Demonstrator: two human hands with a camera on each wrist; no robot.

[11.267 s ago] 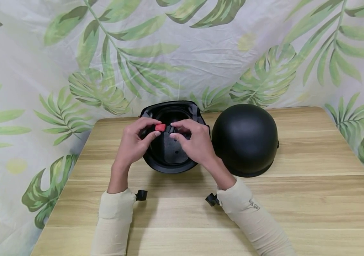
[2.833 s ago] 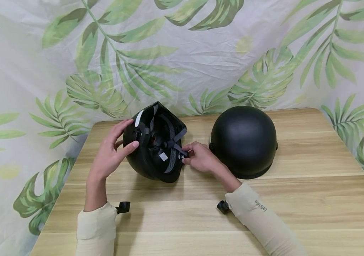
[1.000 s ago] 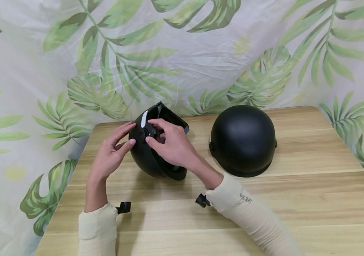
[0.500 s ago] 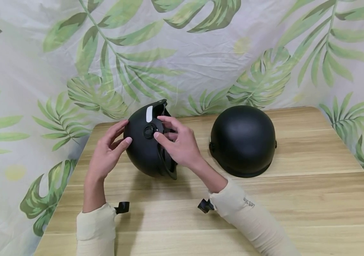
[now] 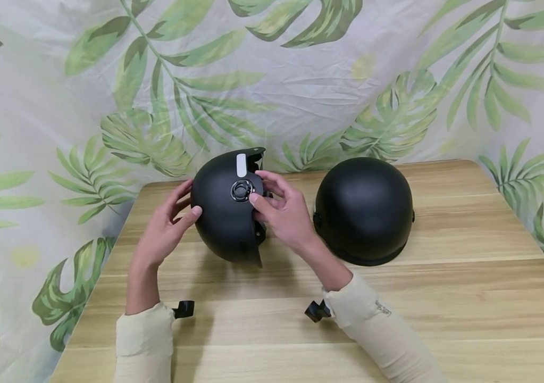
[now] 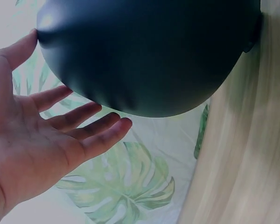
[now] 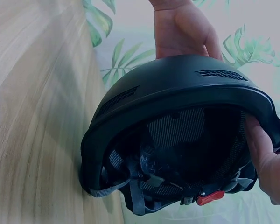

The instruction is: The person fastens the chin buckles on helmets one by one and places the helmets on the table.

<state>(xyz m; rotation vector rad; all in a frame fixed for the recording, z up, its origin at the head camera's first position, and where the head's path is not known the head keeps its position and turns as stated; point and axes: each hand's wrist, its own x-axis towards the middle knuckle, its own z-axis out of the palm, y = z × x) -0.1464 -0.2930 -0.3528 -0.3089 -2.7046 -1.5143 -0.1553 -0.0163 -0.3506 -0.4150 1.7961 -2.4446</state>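
A black helmet (image 5: 216,218) stands tipped on its side in the head view, its opening facing right. A white strip (image 5: 241,165) and a round black knob (image 5: 242,190) show on its side. My right hand (image 5: 292,219) grips the rim, thumb outside and fingers inside the shell. My left hand (image 5: 160,234) touches the crown with spread fingertips; the left wrist view shows the fingers (image 6: 79,116) loosely extended along the shell. Inside, the right wrist view shows grey padding, straps (image 7: 137,198) and a red buckle piece (image 7: 210,198) joined to a black one.
A second black helmet (image 5: 363,210) sits dome up to the right, close to my right hand. Both are on a wooden table (image 5: 468,298), in front of a leaf-print cloth (image 5: 300,96). Small black devices (image 5: 184,309) stick out from both sleeves.
Earlier both hands held the buckle over the upturned helmet. Since then the helmet has rolled onto its side and its opening has turned rightward; my right hand moved from knob to rim.
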